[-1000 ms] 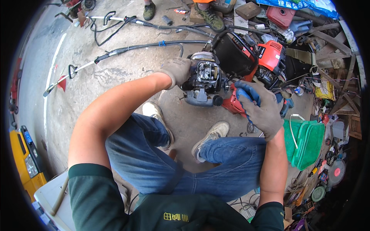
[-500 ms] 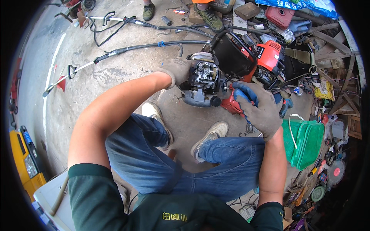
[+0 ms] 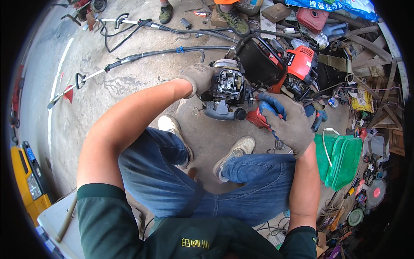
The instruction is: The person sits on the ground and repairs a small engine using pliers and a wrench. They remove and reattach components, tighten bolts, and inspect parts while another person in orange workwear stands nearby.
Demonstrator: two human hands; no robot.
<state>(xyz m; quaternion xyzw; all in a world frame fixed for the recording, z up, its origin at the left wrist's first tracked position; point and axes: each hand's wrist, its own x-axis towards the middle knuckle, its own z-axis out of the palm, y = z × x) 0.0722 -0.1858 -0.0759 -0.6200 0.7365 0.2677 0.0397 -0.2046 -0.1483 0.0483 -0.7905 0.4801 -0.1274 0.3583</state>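
Note:
A small engine (image 3: pixel 230 85) stands on the concrete in front of me, its upper side uncovered so the metal parts and a toothed gear show. My left hand (image 3: pixel 197 79), in a grey glove, grips its left side, with the fingertips hidden behind the housing. To the engine's right, my gloved right hand (image 3: pixel 291 125) is closed around a red and blue power tool (image 3: pixel 258 117). The glove covers much of that tool, so its exact kind cannot be made out. The tool's upper end is close to a short shaft (image 3: pixel 252 99) on the engine's right side; contact is unclear.
Beyond the engine lie a black backpack frame (image 3: pixel 258 60) and a red engine unit (image 3: pixel 302 62). A blue cordless drill (image 3: pixel 319 120) and a green bucket (image 3: pixel 340 159) are at my right, beside heaped scrap. Long trimmer poles (image 3: pixel 129 58) stretch left. Another person's shoe (image 3: pixel 235 23) is ahead.
My right hand and the red and blue power tool have shifted very slightly. The left hand and the engine stay in place.

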